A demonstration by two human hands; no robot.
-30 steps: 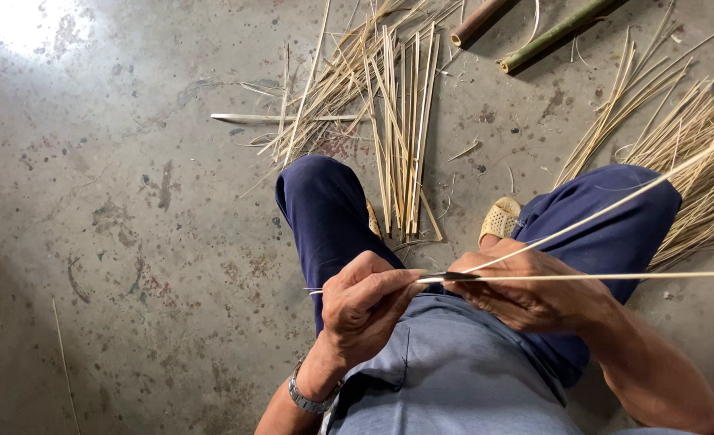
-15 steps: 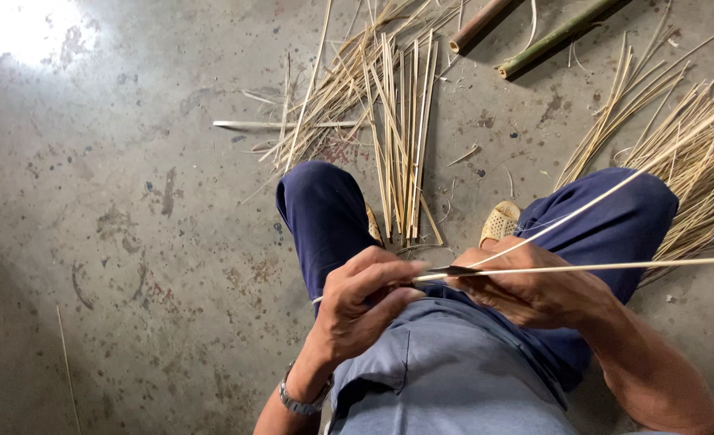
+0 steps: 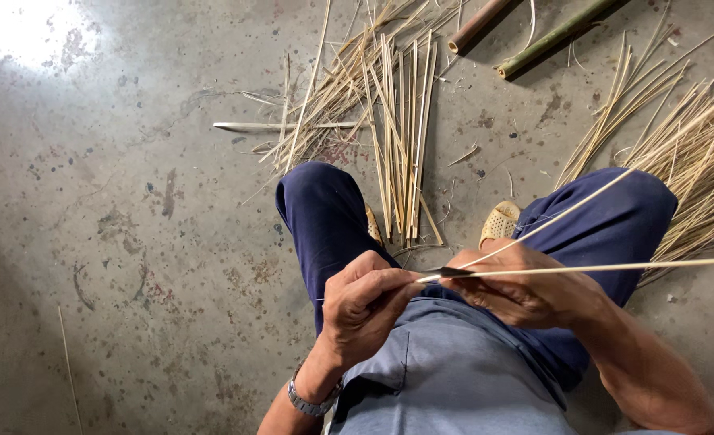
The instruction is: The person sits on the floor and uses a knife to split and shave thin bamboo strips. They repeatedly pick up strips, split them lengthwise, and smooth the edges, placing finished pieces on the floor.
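Both hands [image 3: 365, 310] on bamboo strip [image 3: 614, 267]

Left hand [image 3: 365, 302] and right hand [image 3: 526, 290] pinch a splitting bamboo strip [image 3: 598, 268]

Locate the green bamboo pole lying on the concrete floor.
In the head view, the green bamboo pole lies at the top right, beside a brown bamboo pole.

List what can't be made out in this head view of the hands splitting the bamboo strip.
Head view:
- Blade: its handle is hidden inside the right hand.
- Bamboo strip: its far end is cut off by the right edge.
- Left hand: fingertips curl under, hiding the grip.
- Green bamboo pole: cut off by the top edge.
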